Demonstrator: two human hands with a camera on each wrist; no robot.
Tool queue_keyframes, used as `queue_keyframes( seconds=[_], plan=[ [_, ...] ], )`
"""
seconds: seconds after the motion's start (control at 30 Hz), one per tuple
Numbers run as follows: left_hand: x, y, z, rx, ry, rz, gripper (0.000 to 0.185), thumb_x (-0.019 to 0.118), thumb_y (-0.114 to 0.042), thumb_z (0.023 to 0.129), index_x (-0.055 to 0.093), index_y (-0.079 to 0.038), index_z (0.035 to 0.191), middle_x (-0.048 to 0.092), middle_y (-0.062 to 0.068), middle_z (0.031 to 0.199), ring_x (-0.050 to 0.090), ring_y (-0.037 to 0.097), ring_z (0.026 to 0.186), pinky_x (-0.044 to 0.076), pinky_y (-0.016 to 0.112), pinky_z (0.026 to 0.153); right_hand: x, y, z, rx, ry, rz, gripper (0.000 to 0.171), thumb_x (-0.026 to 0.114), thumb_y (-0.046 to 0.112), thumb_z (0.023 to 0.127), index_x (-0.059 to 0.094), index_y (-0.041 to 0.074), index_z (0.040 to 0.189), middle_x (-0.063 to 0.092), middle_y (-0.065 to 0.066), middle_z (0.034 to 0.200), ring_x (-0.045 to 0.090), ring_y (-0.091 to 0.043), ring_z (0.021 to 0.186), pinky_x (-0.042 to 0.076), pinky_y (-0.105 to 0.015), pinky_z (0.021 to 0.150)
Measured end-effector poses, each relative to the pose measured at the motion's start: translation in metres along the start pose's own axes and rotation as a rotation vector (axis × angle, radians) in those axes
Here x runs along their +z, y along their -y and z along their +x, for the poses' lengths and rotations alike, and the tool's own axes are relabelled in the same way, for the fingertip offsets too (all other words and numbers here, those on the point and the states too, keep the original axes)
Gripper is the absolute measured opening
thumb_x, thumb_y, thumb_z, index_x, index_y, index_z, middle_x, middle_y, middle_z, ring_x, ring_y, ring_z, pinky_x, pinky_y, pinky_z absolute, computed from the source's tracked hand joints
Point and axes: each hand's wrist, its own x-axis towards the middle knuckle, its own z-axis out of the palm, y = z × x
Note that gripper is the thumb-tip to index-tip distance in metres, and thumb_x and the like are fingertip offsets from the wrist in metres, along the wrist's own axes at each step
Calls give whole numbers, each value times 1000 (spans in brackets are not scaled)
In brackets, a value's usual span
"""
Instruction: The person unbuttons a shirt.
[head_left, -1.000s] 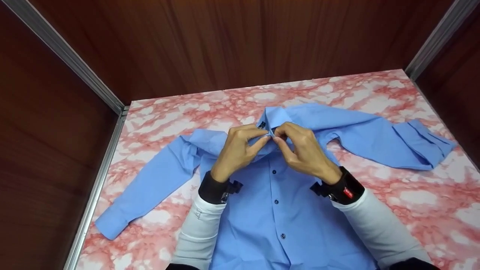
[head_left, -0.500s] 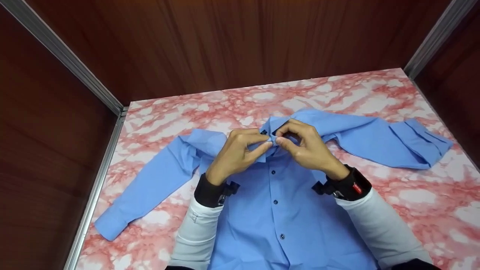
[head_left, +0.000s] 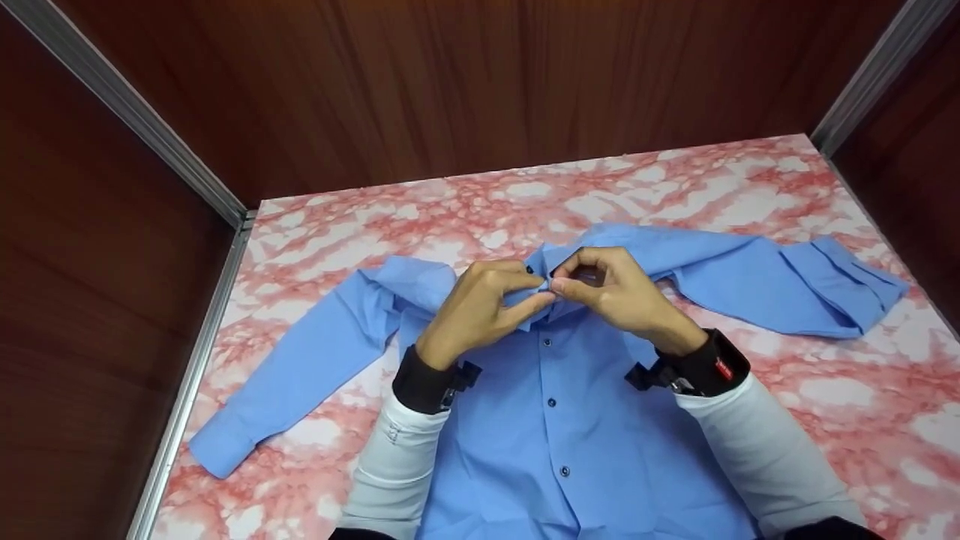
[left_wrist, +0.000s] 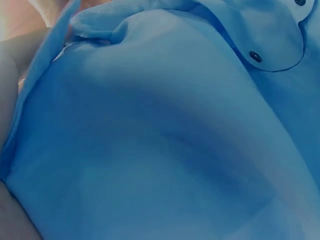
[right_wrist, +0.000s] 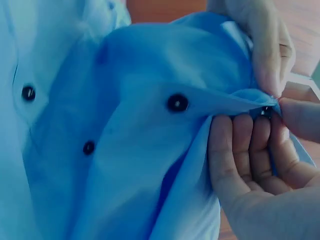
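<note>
A blue button-up shirt [head_left: 502, 412] lies front up, with dark buttons down its placket. At the collar, my left hand [head_left: 480, 306] pinches the fabric edge between thumb and fingers. Right beside it, my right hand [head_left: 626, 294] pinches the same edge from the other side, the fingertips nearly meeting. In the right wrist view a small dark button [right_wrist: 266, 111] shows between the right thumb and curled fingers, partly hidden by cloth. Another button [right_wrist: 177, 103] sits farther along the placket. The left wrist view is mostly filled by raised cloth, with fingers at its left edge.
The shirt rests on a red-and-white marbled table [head_left: 840, 390]. One sleeve [head_left: 300, 367] stretches to the lower left, the other sleeve [head_left: 780, 289] to the right with its cuff folded. Dark wood panels [head_left: 480, 90] with metal corner strips [head_left: 187, 337] stand around the table.
Both hands have come slightly toward the person and to the right, keeping their pinch on the collar edge. The collar has dropped lower. The right wrist has swung outward.
</note>
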Motion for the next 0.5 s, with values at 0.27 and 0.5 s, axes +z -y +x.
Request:
queue_keyframes(
  seconds=[0.27,0.5],
  plan=[
    [8,2,0,63,-107,99,18,82,-21,106,87,-9,93,62,7,72,51,10,64,40,24,62,5,1,0,119,-53,119,10,69,3,110,76,-4,111,77,3,99,73,-10,91,58,-24,84],
    [15,4,0,115,-206,209,18,85,-17,101,84,-12,84,59,4,66,44,8,58,36,25,56,15,3,1,181,-167,279,7,68,-2,108,75,0,106,78,4,92,74,-10,89,60,-23,86]
  ],
)
